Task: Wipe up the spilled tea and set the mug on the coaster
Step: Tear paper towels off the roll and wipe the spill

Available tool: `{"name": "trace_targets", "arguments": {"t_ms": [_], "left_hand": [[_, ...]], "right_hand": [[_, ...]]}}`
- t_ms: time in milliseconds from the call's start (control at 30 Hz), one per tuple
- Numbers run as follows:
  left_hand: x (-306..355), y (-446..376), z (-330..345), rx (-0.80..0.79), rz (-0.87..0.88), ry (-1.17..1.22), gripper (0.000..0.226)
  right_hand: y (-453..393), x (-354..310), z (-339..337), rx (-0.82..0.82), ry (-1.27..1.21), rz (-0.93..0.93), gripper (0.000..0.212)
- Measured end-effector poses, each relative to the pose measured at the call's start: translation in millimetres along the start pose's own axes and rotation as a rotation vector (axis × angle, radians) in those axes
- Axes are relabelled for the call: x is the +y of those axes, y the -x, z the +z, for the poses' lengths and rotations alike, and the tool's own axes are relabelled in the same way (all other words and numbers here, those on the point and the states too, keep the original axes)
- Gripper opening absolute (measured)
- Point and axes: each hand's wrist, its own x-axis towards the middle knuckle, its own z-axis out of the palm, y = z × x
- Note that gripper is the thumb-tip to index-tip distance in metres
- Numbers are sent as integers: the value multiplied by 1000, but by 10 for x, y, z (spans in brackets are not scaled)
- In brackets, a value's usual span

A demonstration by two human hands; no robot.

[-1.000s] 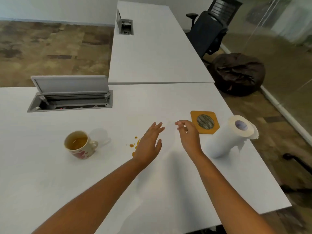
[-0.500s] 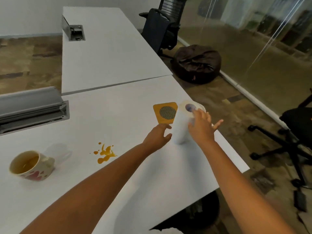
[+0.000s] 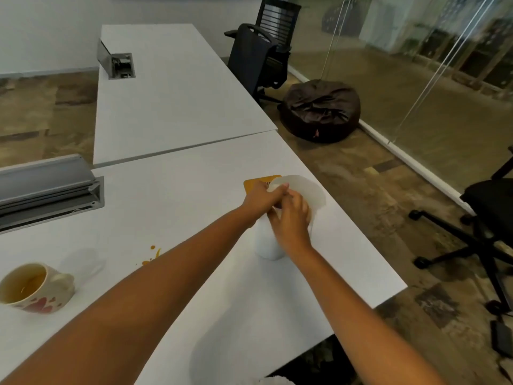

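Note:
A cream mug (image 3: 33, 287) with red hearts, holding tea, stands at the table's left edge. Orange tea drops (image 3: 152, 255) lie beside my left forearm, partly hidden by it. The upright white paper towel roll (image 3: 268, 241) stands near the right table edge. My left hand (image 3: 259, 198) grips the top of the roll. My right hand (image 3: 291, 218) pinches a loose sheet (image 3: 306, 190) that curves up off the roll. Only a corner of the yellow coaster (image 3: 256, 182) shows behind my hands.
An open grey cable box (image 3: 47, 187) is set in the white table (image 3: 180, 195) at the left. A second table adjoins at the back. A black beanbag (image 3: 322, 111) and office chairs (image 3: 491, 218) stand on the floor to the right.
Both hands moved from beside the roll onto it. The left now grips its top and the right pulls a sheet up. My view shifted slightly left.

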Motion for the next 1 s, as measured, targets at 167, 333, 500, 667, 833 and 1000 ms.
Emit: {"name": "trace_targets", "arguments": {"t_ms": [167,333,500,667,833,1000], "left_hand": [[9,-128,-193,-38,-25,-202,45],[-49,-210,-292,-225,46,-520,48],[-121,-286,-279,-317,162,-771,52],[-180,-348,-426,-148,174,-915,56],[-201,-361,-552,-38,152,-855,44],[-247,-347,-639,61,105,-805,41]], "right_hand": [[72,-65,-4,-22,-469,22,27],[-116,191,-190,153,-168,-111,50],[-408,404,-278,-83,311,-144,51],[-457,523,-359,-48,210,-69,25],[-484,619,-502,-79,55,112,29],[-489,756,-669,-72,-82,237,31]]}}
